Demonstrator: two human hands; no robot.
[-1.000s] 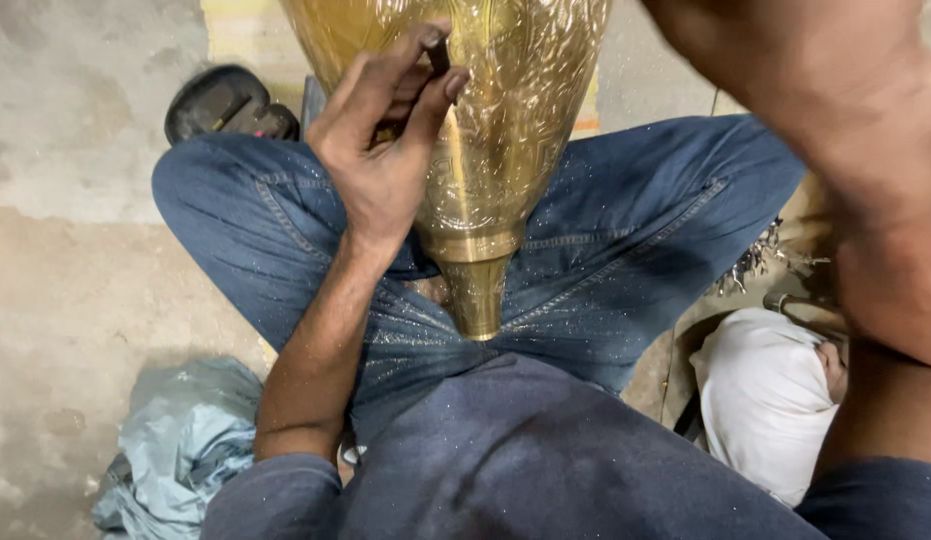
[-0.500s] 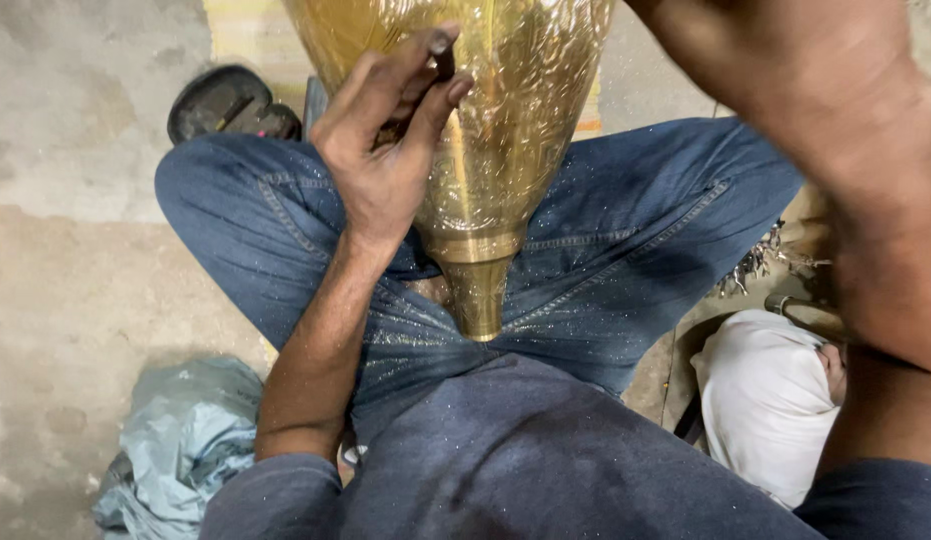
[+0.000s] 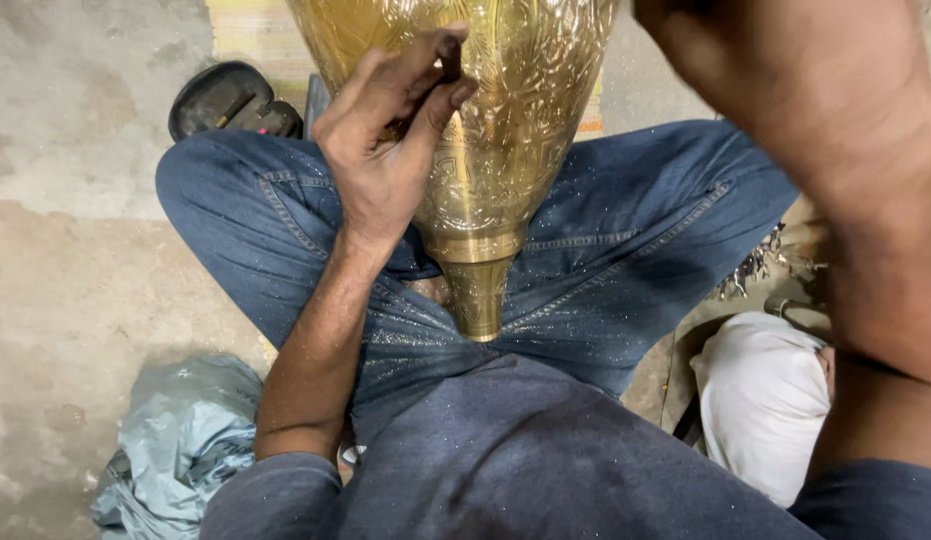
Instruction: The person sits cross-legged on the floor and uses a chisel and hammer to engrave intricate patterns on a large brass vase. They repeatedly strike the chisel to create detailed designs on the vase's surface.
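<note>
Left hand [image 3: 385,150] is raised in front of the vase [image 3: 495,130], fingers drawn together and pinching a small dark tool [image 3: 451,62] between thumb and fingertips, its tip against the engraved brass wall; the right arm [image 3: 845,200] crosses the upper right of the view, blurred and close to the camera, and the right hand itself lies outside the picture, so its state cannot be told.

Nearest the camera is the person's dark blue shirt [image 3: 525,460], dusted with fine glinting specks; just beyond it the jeans [image 3: 625,240] show two crossed legs, likewise flecked; the vase rests between the thighs, tilted with its narrow neck [image 3: 477,295] pointing down toward the lap and its wide body rising past the top edge of the view.

On the left, beside the knee, a crumpled grey plastic bag [image 3: 175,440] lies on the concrete floor [image 3: 75,290]; on the right, near the other thigh, a white cloth bundle [image 3: 760,400] sits beside a heap of curled metal shavings [image 3: 755,265].

Farther off, past the left knee, a dark sandal [image 3: 230,100] lies on the floor, and behind the vase a striped mat [image 3: 260,35] shows in part.
</note>
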